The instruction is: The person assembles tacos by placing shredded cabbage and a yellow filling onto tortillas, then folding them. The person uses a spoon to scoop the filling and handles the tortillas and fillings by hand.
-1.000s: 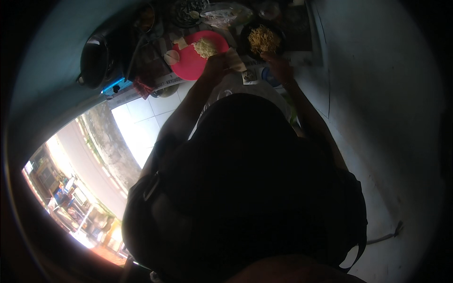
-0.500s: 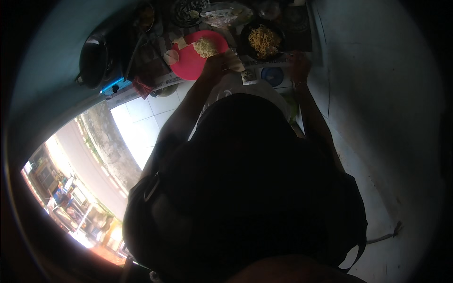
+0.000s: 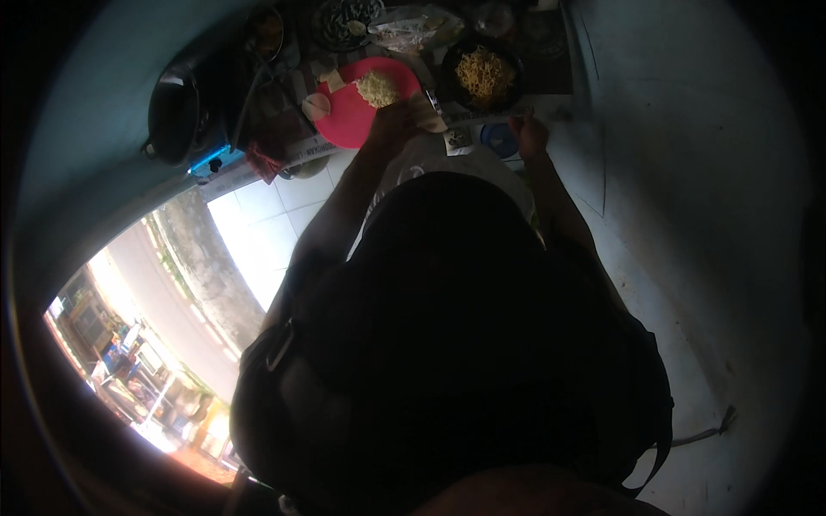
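Crowded along the wall, the worktop (image 3: 551,107) carries a dark pot (image 3: 176,116) at left, then a red plate (image 3: 361,107) of pale noodles. Left hand (image 3: 394,120) rests at its rim, grip unclear. Dark bowl (image 3: 483,73) of yellow noodles follows; right hand (image 3: 529,136) sits below it near a blue lid (image 3: 497,138), grip unclear.

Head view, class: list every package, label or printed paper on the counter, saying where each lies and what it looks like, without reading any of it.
Crinkled clear plastic bag: at the counter's far edge, between the dark bowls, glossy and pale.
Small square printed card: at the near edge, between the left hand and the right hand, white with dark marks.
Printed paper strip: on the counter's front edge below the round red plate, white with dark print.
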Motion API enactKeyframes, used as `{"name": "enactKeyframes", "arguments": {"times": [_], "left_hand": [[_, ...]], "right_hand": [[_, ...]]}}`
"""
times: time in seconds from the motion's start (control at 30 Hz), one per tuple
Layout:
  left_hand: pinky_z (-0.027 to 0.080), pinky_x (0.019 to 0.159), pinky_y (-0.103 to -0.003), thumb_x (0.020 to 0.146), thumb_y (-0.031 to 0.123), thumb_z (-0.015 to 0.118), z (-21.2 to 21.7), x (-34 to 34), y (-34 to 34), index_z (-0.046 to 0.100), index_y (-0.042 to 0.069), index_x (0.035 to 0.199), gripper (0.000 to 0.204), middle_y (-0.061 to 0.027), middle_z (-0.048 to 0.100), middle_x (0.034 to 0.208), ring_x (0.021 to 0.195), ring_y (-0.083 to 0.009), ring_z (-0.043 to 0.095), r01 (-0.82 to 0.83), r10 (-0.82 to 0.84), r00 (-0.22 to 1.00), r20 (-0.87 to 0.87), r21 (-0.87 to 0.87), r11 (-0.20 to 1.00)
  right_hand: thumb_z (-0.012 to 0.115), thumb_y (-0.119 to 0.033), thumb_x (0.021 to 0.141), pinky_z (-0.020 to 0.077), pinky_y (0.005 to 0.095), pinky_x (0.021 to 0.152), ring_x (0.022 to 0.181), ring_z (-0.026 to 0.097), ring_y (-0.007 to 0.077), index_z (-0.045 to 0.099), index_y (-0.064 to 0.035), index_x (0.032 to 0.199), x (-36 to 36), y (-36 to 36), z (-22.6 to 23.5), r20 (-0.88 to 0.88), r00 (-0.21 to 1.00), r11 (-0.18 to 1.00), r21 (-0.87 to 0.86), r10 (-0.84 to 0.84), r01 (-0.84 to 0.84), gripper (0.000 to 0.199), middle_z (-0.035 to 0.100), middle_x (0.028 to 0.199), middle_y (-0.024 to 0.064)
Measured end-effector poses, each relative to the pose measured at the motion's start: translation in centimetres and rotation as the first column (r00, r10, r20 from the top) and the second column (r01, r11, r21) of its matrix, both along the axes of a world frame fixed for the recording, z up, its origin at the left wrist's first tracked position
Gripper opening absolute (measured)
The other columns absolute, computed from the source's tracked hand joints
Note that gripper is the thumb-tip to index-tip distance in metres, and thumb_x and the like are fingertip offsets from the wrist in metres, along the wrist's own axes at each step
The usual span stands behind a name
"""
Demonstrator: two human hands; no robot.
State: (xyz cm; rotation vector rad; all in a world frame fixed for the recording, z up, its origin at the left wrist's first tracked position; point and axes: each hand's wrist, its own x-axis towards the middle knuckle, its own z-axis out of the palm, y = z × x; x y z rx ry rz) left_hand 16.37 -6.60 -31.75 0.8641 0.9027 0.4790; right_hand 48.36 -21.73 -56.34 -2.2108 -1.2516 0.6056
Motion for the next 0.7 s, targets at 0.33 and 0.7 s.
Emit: {"name": "enactKeyframes", "arguments": {"times": [0.33, 0.7], "left_hand": [[0.054, 0.085, -0.044, 0.091, 0.013, 0.056, 0.7, 0.8, 0.3, 0.053, 0.001, 0.115, 0.027, -0.0094, 0.061, 0.109, 0.098, -0.0234, 0.063, -0.132, 0.168, 0.983, 0.067, -0.375, 0.918], [0.052, 0.078, -0.034, 0.070, 0.012, 0.078, -3.6, -1.2, 0.6, 0.062, 0.003, 0.105, 0.039, -0.0092, 0.064, 0.096, 0.088, -0.0208, 0.065, 0.021, -0.015, 0.999, -0.048, 0.127, 0.992]], "right_hand": [[0.068, -0.042, 0.080, 0.0527, 0.0420, 0.075, 0.091, 0.065, 0.0273, 0.067, -0.0138, 0.098, -2.1, 3.1, 8.3, 0.352, 0.884, 0.943, -0.012, -0.308, 0.334, 0.034, 0.068, 0.095, 0.0112], [0.058, -0.048, 0.083, 0.0509, 0.0429, 0.076, 0.078, 0.066, 0.0295, 0.071, -0.0088, 0.075, -1.7, 3.6, 9.9, 0.534, 0.841, 0.912, -0.382, 0.082, 0.153, 0.042, 0.069, 0.081, 0.0127]]}}
